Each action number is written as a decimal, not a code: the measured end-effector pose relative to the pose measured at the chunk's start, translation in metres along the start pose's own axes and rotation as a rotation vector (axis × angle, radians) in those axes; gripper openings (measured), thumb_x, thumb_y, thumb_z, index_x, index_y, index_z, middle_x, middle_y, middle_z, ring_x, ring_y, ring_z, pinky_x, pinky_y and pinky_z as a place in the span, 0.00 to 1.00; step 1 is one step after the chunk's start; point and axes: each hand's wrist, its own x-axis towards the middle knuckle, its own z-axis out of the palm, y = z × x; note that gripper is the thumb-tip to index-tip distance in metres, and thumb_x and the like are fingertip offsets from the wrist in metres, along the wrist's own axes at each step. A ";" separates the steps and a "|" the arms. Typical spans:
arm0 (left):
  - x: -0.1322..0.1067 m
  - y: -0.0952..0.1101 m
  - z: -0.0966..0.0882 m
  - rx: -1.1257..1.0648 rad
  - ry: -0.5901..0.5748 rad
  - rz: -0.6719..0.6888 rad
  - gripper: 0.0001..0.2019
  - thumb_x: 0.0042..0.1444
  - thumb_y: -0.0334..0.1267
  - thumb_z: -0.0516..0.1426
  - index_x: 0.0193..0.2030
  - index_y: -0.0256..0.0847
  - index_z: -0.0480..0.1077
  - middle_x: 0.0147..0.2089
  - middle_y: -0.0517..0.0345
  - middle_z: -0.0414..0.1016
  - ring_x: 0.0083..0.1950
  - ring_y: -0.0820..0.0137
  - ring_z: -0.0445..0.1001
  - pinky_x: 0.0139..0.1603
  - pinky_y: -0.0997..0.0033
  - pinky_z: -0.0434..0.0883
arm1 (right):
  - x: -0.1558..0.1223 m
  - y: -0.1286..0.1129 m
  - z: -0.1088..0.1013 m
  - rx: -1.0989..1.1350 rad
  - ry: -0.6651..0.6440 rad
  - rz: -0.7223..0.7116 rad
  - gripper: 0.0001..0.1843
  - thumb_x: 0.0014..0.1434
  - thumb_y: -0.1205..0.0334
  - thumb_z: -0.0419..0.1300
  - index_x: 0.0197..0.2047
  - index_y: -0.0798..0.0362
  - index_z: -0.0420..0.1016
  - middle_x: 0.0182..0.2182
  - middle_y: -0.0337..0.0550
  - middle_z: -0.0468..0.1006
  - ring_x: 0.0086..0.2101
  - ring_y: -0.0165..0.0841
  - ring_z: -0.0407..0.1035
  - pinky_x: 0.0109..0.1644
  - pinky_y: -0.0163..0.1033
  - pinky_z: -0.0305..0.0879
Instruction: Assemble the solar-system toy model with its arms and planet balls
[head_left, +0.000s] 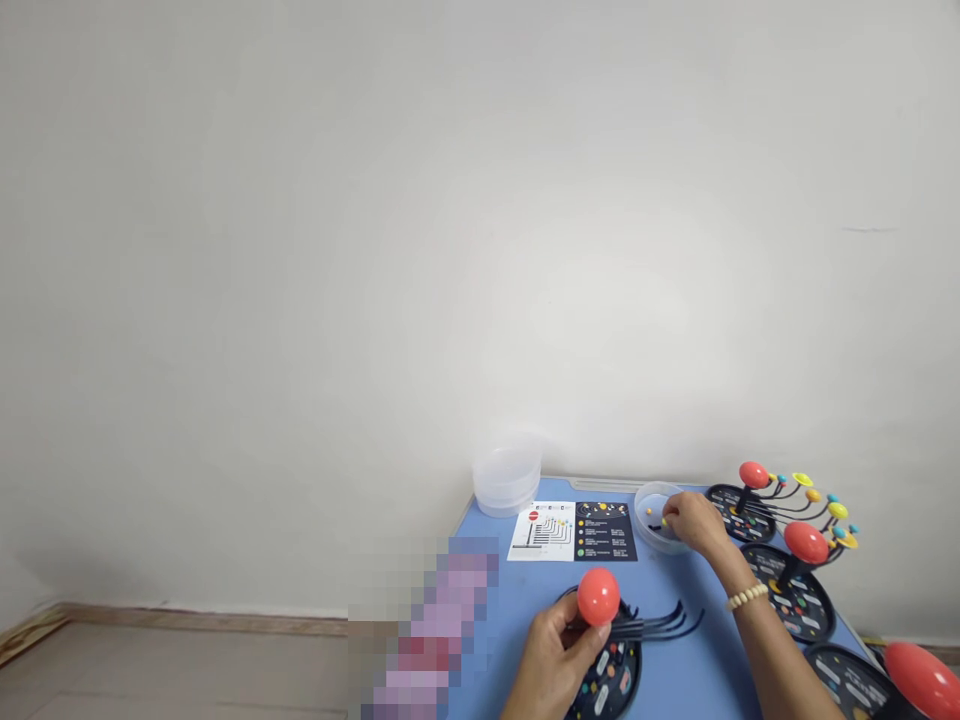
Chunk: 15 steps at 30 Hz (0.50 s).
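The left hand [559, 645] comes up from the bottom edge with its palm turned inward. Its fingers and thumb are closed on a black plastic planet model [609, 678], right beneath the model's glossy red plastic ball [598, 595]. The model stands on the table at the near edge, its round base dotted with coloured labels. A fan of thin black wire arms [664, 622] sweeps out from it to the right.

The right forearm stretches forward and to the right, with a bracelet of pale beads [746, 597] on the wrist. The right hand [694, 522] is bent down at the knuckles over a small clear plastic bowl [649, 492]. Its fingertips are inside the bowl among tiny parts, and whether they pinch anything is too small to tell.

Left of the bowl lies a printed instruction sheet, half white and half black [574, 530]. Beyond that is a stack of clear round plastic tubs [508, 478] at the far corner.

Along the right side stand three finished planet models [799, 600], each with a red ball, and the far two carry small coloured balls on their arms.

Everything rests on a light blue table [675, 675] pushed against a plain white wall [375, 250]. A wooden skirting board [187, 615] and brownish floor [150, 670] show on the left, and a pixelated patch [435, 640] sits at the table's left edge.
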 end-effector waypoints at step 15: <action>0.000 0.000 0.000 0.014 0.037 0.015 0.20 0.46 0.54 0.64 0.31 0.36 0.75 0.25 0.61 0.68 0.28 0.71 0.63 0.32 0.73 0.65 | -0.005 -0.006 0.002 0.127 0.008 -0.100 0.07 0.44 0.67 0.63 0.28 0.52 0.82 0.28 0.42 0.83 0.32 0.35 0.73 0.29 0.33 0.53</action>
